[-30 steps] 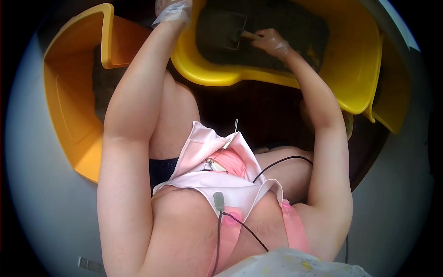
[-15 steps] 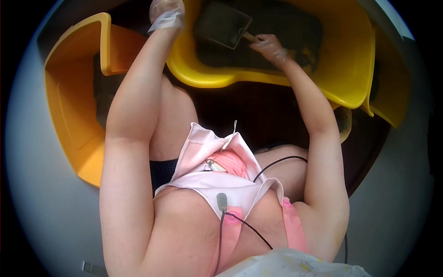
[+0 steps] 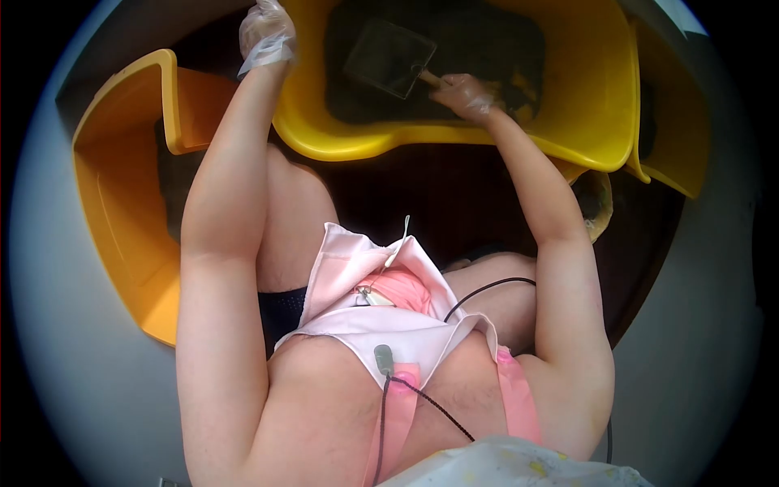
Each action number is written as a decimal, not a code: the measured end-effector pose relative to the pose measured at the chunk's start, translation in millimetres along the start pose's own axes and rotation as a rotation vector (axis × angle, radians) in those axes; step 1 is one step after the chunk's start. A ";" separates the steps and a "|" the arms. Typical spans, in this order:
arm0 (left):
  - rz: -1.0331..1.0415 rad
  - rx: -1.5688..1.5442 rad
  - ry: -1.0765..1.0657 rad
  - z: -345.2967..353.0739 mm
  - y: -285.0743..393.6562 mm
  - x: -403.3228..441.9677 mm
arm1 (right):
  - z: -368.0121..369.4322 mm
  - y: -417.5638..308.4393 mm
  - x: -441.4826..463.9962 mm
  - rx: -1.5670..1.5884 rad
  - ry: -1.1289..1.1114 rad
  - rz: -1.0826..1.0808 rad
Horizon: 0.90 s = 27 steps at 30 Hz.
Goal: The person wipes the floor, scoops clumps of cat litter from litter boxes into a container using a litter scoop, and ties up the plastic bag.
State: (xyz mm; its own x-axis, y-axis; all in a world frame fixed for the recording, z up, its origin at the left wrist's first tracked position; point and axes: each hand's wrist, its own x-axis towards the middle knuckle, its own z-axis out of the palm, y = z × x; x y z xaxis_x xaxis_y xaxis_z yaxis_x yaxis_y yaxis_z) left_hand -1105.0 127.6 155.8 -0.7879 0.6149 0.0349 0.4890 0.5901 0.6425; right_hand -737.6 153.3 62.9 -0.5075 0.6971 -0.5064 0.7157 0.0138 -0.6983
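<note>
My left hand (image 3: 266, 34), in a clear thin glove, is closed at the left rim of the yellow bin (image 3: 333, 146), near the top of the view. My right hand (image 3: 464, 96), gloved the same way, is wrapped round the short light handle of a flat, square, see-through tool (image 3: 393, 60). The tool's head is tilted over the dark contents (image 3: 495, 49) of the bin, and its far edge points up and left. Whether it touches those contents I cannot tell.
An orange-yellow bin (image 3: 122, 203) stands at the left, with dark contents partly behind my left arm. Another yellow bin (image 3: 677, 138) is at the right. Below it lies a round, pale yellow object (image 3: 602, 207). My legs and a pink apron (image 3: 357, 329) are below.
The bins and both hands have shifted left in the view. The square tool has turned from nearly upright to tilted, and my right hand sits a little lower, still round the handle.
</note>
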 end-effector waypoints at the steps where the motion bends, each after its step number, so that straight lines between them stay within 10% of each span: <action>1: -0.033 0.010 -0.016 -3.8 1.1 -2.7 | 4.1 4.5 2.0 0.023 -0.008 0.014; 11: -0.190 -0.022 -0.125 -18.4 31.0 -20.0 | -11.6 43.8 -21.6 -0.038 0.229 0.059; 15: -0.266 -0.077 -0.153 -19.3 38.6 -25.6 | -45.9 5.0 -44.9 0.066 0.056 0.833; 27: -0.107 0.103 -0.118 -9.4 37.5 -33.0 | -7.1 93.3 128.0 0.162 0.378 0.545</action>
State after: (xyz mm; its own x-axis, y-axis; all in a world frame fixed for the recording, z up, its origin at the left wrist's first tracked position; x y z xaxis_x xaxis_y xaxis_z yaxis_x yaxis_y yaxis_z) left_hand -1064.2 124.5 185.9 -0.7908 0.5995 -0.1237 0.4453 0.7020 0.5559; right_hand -732.4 248.9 -63.4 0.1285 0.7771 -0.6161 0.7259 -0.4970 -0.4754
